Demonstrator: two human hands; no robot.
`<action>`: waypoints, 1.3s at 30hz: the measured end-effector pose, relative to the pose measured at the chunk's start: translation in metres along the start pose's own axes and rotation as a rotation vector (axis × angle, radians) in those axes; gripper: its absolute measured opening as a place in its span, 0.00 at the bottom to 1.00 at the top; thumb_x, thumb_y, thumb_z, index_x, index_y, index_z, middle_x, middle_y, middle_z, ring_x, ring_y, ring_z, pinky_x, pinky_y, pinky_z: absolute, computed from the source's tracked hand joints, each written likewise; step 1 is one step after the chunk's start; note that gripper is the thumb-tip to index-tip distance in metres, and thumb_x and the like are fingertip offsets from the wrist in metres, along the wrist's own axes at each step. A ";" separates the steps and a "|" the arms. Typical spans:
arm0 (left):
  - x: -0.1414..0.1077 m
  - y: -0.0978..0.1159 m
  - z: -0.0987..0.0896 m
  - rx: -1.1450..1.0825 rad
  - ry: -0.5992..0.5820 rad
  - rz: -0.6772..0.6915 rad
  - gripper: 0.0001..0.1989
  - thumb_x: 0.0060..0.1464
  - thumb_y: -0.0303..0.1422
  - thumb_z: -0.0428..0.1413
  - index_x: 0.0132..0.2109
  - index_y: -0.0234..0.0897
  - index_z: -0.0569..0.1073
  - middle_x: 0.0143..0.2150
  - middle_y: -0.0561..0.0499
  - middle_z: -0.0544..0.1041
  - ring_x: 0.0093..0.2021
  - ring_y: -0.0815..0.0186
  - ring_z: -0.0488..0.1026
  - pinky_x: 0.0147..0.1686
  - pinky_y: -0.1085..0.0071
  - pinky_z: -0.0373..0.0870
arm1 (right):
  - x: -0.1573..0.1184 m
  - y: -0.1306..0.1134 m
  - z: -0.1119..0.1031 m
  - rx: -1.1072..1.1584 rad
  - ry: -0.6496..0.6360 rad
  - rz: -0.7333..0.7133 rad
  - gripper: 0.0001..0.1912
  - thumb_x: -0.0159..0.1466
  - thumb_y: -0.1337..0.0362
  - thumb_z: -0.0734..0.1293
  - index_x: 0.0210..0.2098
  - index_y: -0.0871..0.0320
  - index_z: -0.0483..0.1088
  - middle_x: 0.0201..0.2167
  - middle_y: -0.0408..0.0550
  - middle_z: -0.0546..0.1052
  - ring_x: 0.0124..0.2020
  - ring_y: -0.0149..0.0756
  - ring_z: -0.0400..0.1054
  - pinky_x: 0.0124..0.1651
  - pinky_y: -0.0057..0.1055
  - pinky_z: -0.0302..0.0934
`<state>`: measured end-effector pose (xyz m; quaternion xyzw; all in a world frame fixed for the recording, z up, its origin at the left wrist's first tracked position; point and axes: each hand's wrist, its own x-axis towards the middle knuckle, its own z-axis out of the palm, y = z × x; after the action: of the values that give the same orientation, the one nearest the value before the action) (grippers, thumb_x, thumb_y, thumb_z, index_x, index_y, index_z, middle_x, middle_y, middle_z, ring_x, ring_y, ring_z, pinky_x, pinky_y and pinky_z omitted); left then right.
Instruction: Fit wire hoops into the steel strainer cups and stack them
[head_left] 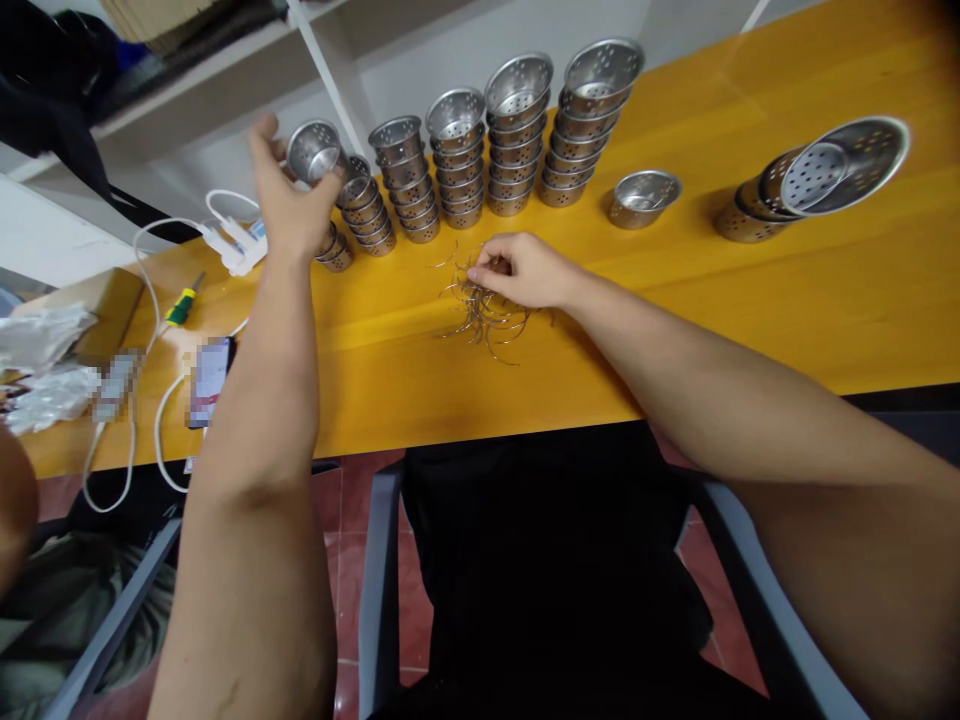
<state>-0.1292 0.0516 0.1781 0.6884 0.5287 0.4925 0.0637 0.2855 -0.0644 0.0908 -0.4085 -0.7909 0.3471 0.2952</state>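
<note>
My left hand (289, 205) is wrapped round a small perforated metal cup (315, 150), thumb on the near side and fingers partly hidden behind. This cup is at the top of the leftmost stack (335, 252); the hand hides most of that stack, so I cannot tell whether the cup rests on it. Over a loose heap of thin, curved copper-coloured wires (484, 315) my right hand (525, 268) is closed in a pinch, thumb and forefinger together at the wires. Whatever lies between those fingertips is too small to make out.
Several stacks of perforated cups (517, 135) line the table's back edge. One low cup (645, 200) and a leaning stack (757, 205) stand to the right. Leftward are a power strip (240, 245), a green-yellow screwdriver (182, 305), a phone (210, 380) and cables.
</note>
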 end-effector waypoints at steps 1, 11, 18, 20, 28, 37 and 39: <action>-0.002 0.017 0.002 0.076 0.022 -0.072 0.62 0.52 0.41 0.93 0.77 0.48 0.60 0.68 0.58 0.81 0.70 0.67 0.71 0.78 0.58 0.78 | 0.000 0.000 0.000 0.001 -0.001 0.002 0.17 0.85 0.53 0.80 0.43 0.56 0.80 0.35 0.48 0.78 0.38 0.39 0.66 0.46 0.41 0.65; -0.020 0.097 0.014 0.454 -0.092 -0.255 0.37 0.73 0.21 0.79 0.79 0.29 0.73 0.77 0.51 0.86 0.73 0.69 0.83 0.87 0.51 0.81 | 0.000 -0.001 0.002 -0.002 -0.023 -0.027 0.17 0.85 0.56 0.80 0.42 0.56 0.80 0.35 0.48 0.79 0.37 0.39 0.67 0.46 0.39 0.64; -0.009 0.078 0.011 0.420 -0.171 -0.087 0.69 0.56 0.22 0.83 0.93 0.23 0.54 0.96 0.36 0.65 0.96 0.60 0.64 1.02 0.51 0.58 | -0.002 -0.008 0.001 0.010 -0.032 -0.020 0.15 0.86 0.63 0.79 0.41 0.58 0.80 0.34 0.45 0.77 0.37 0.36 0.66 0.46 0.38 0.61; -0.007 0.076 0.008 0.438 -0.279 -0.058 0.79 0.52 0.51 0.88 0.94 0.34 0.53 1.00 0.45 0.56 1.00 0.63 0.53 1.06 0.56 0.44 | -0.002 -0.009 0.001 0.014 -0.036 -0.020 0.15 0.86 0.63 0.78 0.41 0.58 0.79 0.34 0.45 0.77 0.36 0.36 0.65 0.46 0.38 0.60; 0.009 0.036 0.021 0.350 -0.294 -0.002 0.76 0.39 0.95 0.65 0.82 0.55 0.70 0.88 0.62 0.77 0.84 0.54 0.66 1.00 0.37 0.56 | -0.003 -0.007 0.002 0.014 -0.039 -0.028 0.15 0.86 0.59 0.77 0.41 0.56 0.79 0.34 0.46 0.77 0.37 0.38 0.65 0.45 0.39 0.61; 0.030 -0.014 0.042 0.387 -0.295 -0.037 0.74 0.43 0.87 0.74 0.85 0.56 0.66 0.93 0.63 0.68 0.85 0.52 0.56 1.00 0.36 0.46 | -0.002 -0.010 0.001 0.004 -0.027 0.004 0.16 0.85 0.56 0.79 0.42 0.57 0.80 0.35 0.48 0.78 0.39 0.40 0.68 0.48 0.40 0.65; 0.035 -0.022 0.048 0.495 -0.324 -0.098 0.81 0.41 0.78 0.82 0.90 0.50 0.61 0.96 0.63 0.62 0.88 0.54 0.50 1.01 0.39 0.39 | -0.002 -0.007 0.001 0.004 0.006 -0.005 0.16 0.84 0.52 0.81 0.45 0.56 0.81 0.39 0.51 0.81 0.42 0.43 0.70 0.51 0.41 0.68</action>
<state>-0.1091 0.1098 0.1619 0.7262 0.6484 0.2286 0.0012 0.2824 -0.0692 0.0960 -0.4069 -0.7904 0.3467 0.2992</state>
